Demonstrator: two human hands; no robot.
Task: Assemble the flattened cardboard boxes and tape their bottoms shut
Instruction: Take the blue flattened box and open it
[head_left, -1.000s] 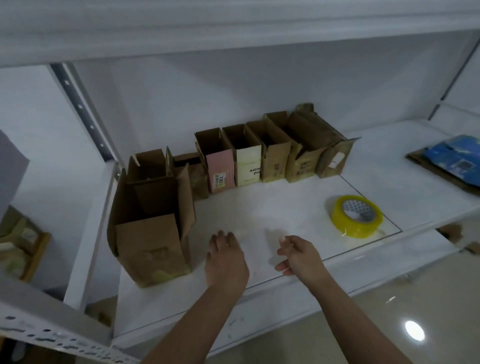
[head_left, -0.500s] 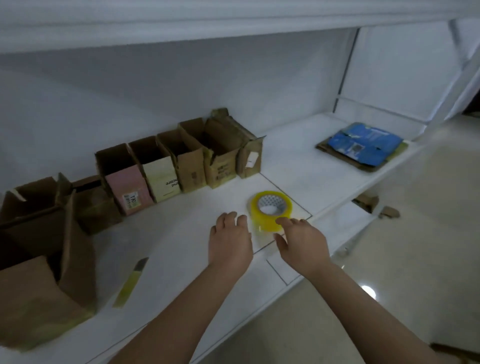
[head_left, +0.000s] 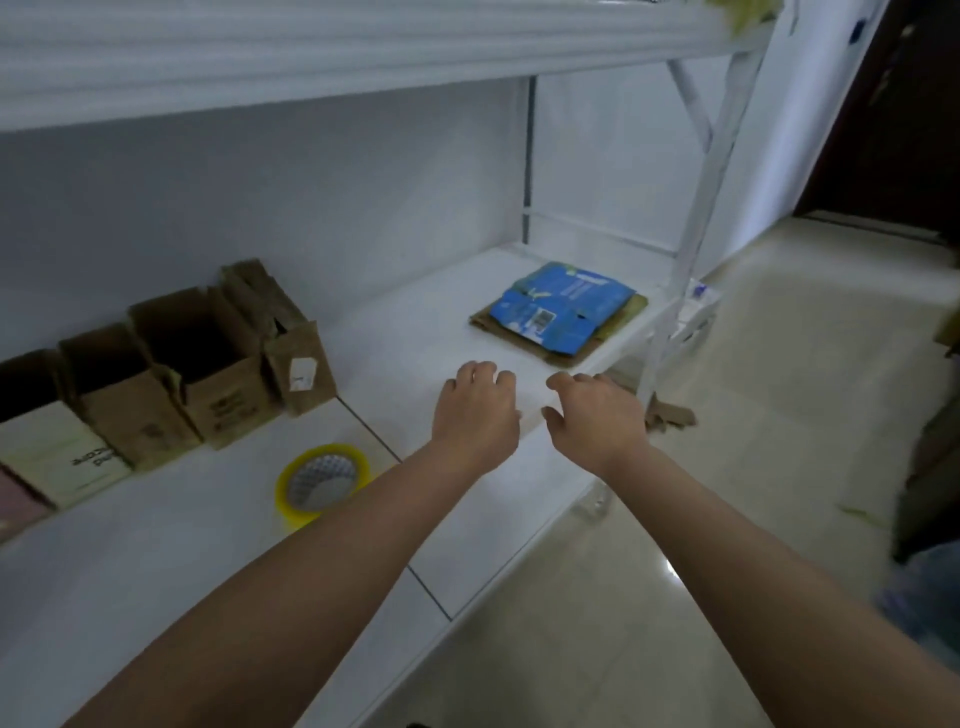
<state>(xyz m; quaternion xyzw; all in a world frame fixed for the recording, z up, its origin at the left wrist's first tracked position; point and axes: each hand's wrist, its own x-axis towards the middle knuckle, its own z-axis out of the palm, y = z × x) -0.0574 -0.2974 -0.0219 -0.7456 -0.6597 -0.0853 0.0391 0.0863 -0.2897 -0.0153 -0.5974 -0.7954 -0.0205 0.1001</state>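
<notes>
— Where are your hands?

— Both are stretched out over the white shelf (head_left: 208, 545), palms down. My left hand (head_left: 475, 410) hovers near the shelf's front edge, and my right hand (head_left: 597, 421) is just beside it, apart from it by a small gap. The fingers (head_left: 485, 371) of both hands are loosely curled and hold nothing.

— And the flattened boxes?

— A stack of flattened cardboard (head_left: 561, 312) lies ahead of my hands at the right end of the shelf. The top piece is blue with a printed label, and brown sheets show beneath it at the edges. My fingers are near the stack but not touching it.

— What about the tape?

— The roll of yellow tape (head_left: 322, 480) lies flat on the shelf, to the left of my left forearm and closer to me than my hands. Nothing touches it.

— Any boxes already standing?

— Yes, a row of assembled boxes (head_left: 208, 379) stands along the back wall on the left, tops open. Most are plain brown, one cream box (head_left: 57, 452) carries dark lettering, and a pink one is cut off by the frame's left edge. At the right end of the row a narrower brown box (head_left: 296, 369) with a white sticker leans against its neighbour.

— Anything on the floor?

— Some cardboard scraps (head_left: 670, 415) lie on the glossy floor (head_left: 727, 519) beside the white shelf leg (head_left: 660, 364), below the stack.
</notes>
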